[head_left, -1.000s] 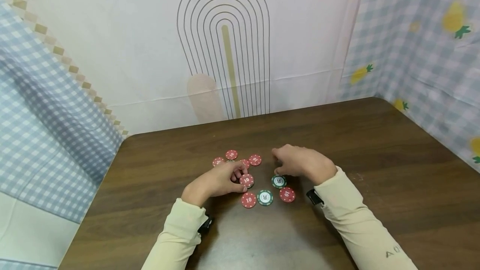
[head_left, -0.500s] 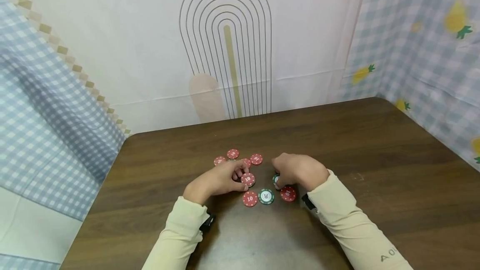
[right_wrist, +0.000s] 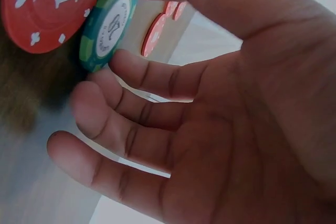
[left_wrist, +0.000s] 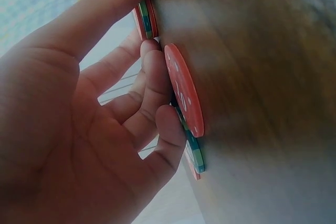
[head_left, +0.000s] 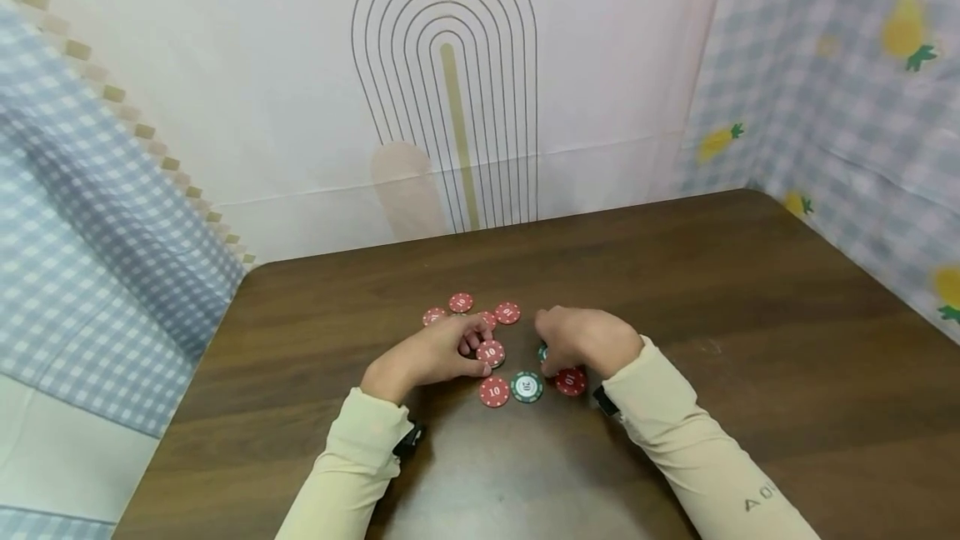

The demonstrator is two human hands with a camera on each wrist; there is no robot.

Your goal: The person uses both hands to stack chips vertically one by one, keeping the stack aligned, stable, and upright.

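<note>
Near us, a red chip [head_left: 494,392] lies left of a green chip [head_left: 527,387]. Beyond, our left hand [head_left: 435,354] pinches a short chip stack [head_left: 491,353]; our right hand [head_left: 592,338] pinches another green chip [right_wrist: 108,35], spare fingers loose. We'd keep both grips level, clear of the far red chips [head_left: 461,302].

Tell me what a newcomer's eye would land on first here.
Probably the nested arches printed on the white cloth behind the table. Then the two hands over the tabletop: the left hand holds a small stack of chips with a red one on top, and the right hand pinches a green chip beside a red chip.
</note>
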